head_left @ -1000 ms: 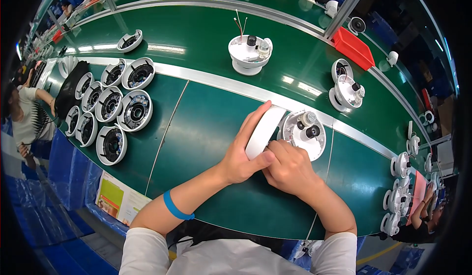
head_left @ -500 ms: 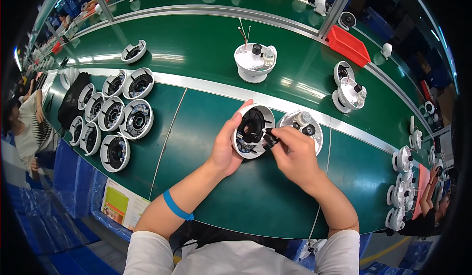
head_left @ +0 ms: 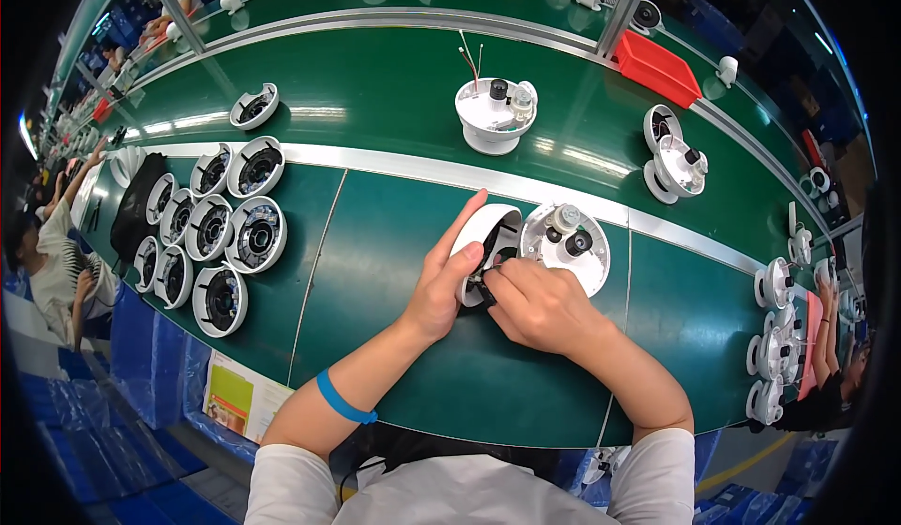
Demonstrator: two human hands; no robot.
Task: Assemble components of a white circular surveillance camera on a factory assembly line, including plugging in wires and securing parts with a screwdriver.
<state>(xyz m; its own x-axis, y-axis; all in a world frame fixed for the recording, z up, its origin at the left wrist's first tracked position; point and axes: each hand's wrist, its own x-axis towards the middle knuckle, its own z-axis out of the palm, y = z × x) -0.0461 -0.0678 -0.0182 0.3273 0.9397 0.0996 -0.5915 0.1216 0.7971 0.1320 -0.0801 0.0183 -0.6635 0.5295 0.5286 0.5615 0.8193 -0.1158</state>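
My left hand grips a round white camera housing by its rim, thumb over the edge. The housing is tilted, with its dark hollow side turned toward my right hand. My right hand is closed in a pinch at the housing's lower opening. Something black shows at its fingertips, and whatever is pinched there is too hidden to name. Just behind my right hand lies a white camera base with a clear dome and a black lens on it.
Several white housings with black insides stand grouped at the left. A wired camera base and a two-part camera unit sit on the far green strip. A red tray lies behind; more camera units line the right edge.
The housing has been tipped, so its hollow side now faces right rather than up. My right hand has shifted left and down, its fingers reaching into the opening.
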